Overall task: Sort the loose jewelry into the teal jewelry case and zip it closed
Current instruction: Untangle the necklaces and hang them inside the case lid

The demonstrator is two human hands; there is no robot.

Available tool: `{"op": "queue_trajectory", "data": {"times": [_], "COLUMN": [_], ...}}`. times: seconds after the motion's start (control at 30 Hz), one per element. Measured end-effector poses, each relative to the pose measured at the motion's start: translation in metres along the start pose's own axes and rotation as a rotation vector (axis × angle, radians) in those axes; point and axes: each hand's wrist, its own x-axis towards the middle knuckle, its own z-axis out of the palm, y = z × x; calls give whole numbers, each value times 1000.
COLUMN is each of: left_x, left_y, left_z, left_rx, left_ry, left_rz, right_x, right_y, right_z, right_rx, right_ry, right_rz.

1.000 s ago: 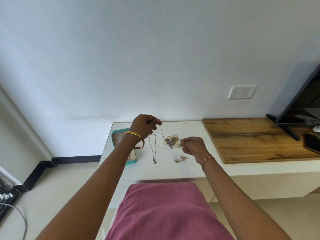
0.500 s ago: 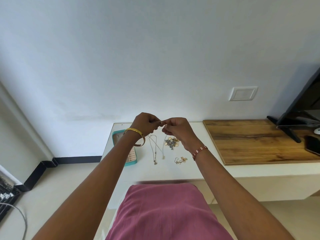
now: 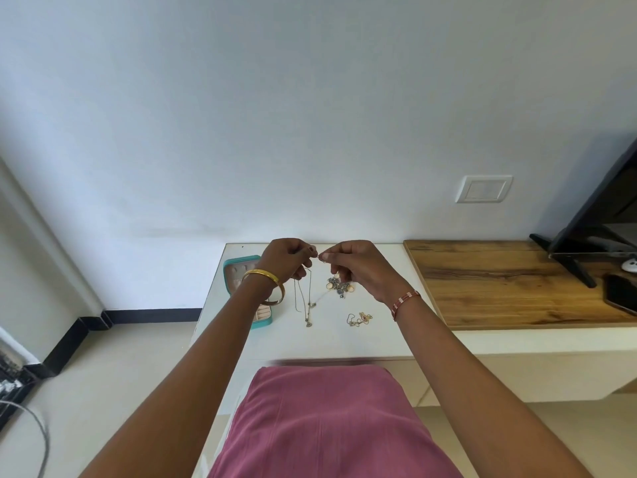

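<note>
readable text: none in this view
teal jewelry case [image 3: 241,270]: no label or brand legible
white wall switch plate [image 3: 483,189]: blank, no markings
black screen on stand [image 3: 599,205]: no logo readable

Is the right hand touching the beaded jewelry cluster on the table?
Apart. In the head view the right hand pinches a thin chain raised above the table; the beaded cluster lies below it.

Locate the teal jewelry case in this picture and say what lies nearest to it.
The teal jewelry case sits open on the white table's left edge, partly hidden behind the left hand's wrist, left of the thin necklaces.
</note>
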Motion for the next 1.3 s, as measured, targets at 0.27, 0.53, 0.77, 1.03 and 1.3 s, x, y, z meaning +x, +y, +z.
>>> {"op": "queue_trajectory", "data": {"times": [0.27, 0.53, 0.77, 1.03, 1.3], "left_x": [0, 7, 14, 30, 66], "left_y": [-10, -35, -58, -95, -137], "left_z": [-6, -7, -9, -3, -2], "left_rx": [-33, -21, -11, -38, -17], "left_ry": [19, 44, 103, 154, 126], "left_rz": [-29, -67, -96, -174, -256], "right_x": [5, 22, 43, 71, 116], "right_y": [-5, 12, 35, 72, 109], "right_z": [7, 20, 36, 52, 67], "right_rx": [-194, -108, -83, -47, -72], "right_ry": [-1, -35, -35, -39, -40], "right_rz": [-50, -14, 19, 116, 199]}}
